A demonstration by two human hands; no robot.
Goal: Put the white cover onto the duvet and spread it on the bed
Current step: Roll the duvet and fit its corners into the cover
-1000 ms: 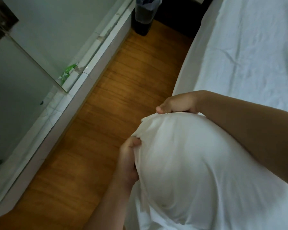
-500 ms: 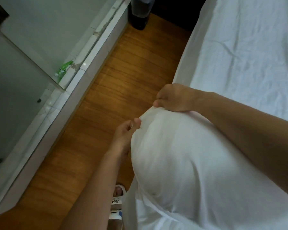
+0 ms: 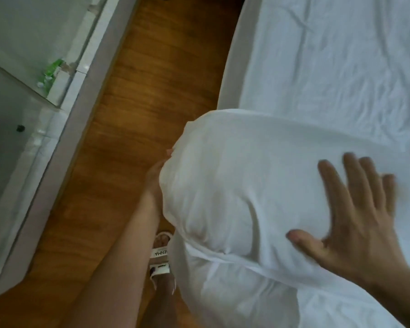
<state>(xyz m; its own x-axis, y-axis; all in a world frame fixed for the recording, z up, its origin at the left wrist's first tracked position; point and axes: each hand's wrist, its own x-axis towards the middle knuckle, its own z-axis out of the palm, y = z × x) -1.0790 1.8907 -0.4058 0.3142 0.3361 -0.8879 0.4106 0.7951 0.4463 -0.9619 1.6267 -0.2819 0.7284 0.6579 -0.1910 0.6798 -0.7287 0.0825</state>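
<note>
A bulging corner of the duvet inside the white cover (image 3: 234,181) rests on the near left corner of the bed (image 3: 329,67), hanging over its edge. My right hand (image 3: 355,216) lies on top of the bulge with fingers spread and straight, blurred. My left hand (image 3: 155,178) is at the left side of the bulge, mostly hidden behind the fabric; only its wrist and a fingertip show, so its grip cannot be made out. A hem of the cover (image 3: 234,259) runs across below the bulge, with more white fabric under it.
A wooden floor strip (image 3: 152,102) runs between the bed and a white tiled ledge (image 3: 64,110) with glass panels at the left. A green item (image 3: 52,69) lies on the ledge. My foot in a white sandal (image 3: 160,252) stands beside the bed.
My right hand let go of the corner it pinched and now lies flat with spread fingers on the bulge. My left hand slid behind the fabric. The view tilted downwards.
</note>
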